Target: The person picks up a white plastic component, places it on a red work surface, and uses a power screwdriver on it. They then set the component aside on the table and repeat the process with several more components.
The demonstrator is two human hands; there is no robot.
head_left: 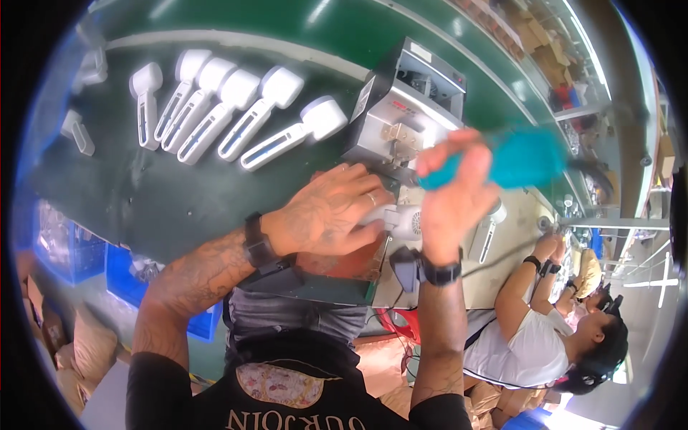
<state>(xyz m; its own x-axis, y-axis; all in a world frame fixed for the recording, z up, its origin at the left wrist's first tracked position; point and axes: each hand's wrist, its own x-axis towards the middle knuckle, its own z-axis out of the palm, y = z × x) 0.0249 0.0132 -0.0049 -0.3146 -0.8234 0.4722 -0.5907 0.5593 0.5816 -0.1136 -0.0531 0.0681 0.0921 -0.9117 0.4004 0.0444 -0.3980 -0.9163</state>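
My right hand [459,193] is wrapped round a teal electric screwdriver [527,159], blurred by motion, with a dark cable at its rear end. The tip points left, just above the left hand, and is too smeared to make out. My left hand [337,208] lies palm down with bent fingers, gripping a white handheld device [408,222] at the table's near side. A round grille shows on that device's end, while the fingers cover its other part. Beyond my hands stands a grey metal machine [408,107] with an open top and a small brass-coloured bracket on its front.
Several white devices [240,89] with round heads and slotted handles lie in a row on the green table [93,183]. Another white device [489,233] lies right of my right hand. Blue bins [68,244] stand lower left. A co-worker [530,337] sits at the right.
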